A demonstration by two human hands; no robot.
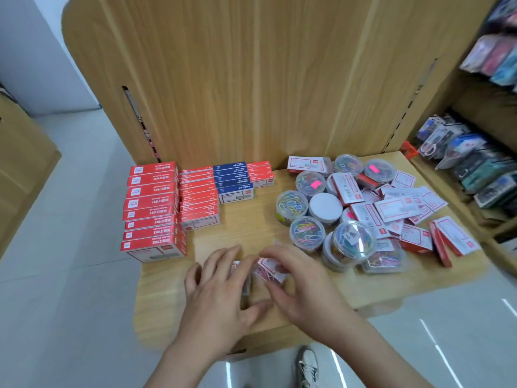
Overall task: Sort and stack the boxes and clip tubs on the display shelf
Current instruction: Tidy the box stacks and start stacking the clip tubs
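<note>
- The left hand (pixel 221 289) and the right hand (pixel 296 281) meet over the front middle of the wooden display shelf (pixel 251 228), fingers spread and curved round a small clear packet of pink clips (pixel 270 271) with a red-and-white label.
- Both hands touch the packet from either side; motion blur hides how firmly each one grips it.
- At the left edge of the shelf stands a tall stack of red boxes (pixel 152 208), stepped toward the front.
- Just to its right is a lower stack of thinner red boxes (pixel 199 197), then a stack of blue boxes (pixel 234 180), then a short stack of red boxes (pixel 260 173) against the back panel.
- On the right half of the shelf lies an unsorted heap: round clear clip tubs (pixel 307 229) holding coloured paper clips, one tub showing a plain white lid (pixel 325 206), two with pink stickers.
- Mixed among and beside the tubs are flat red-and-white label boxes (pixel 414 238), some lying flat, some tilted on edge.
- A square clear tub of clips (pixel 384 259) sits at the front of the heap.
- A white shoe (pixel 307 365) shows on the tiled floor below the shelf.
</note>
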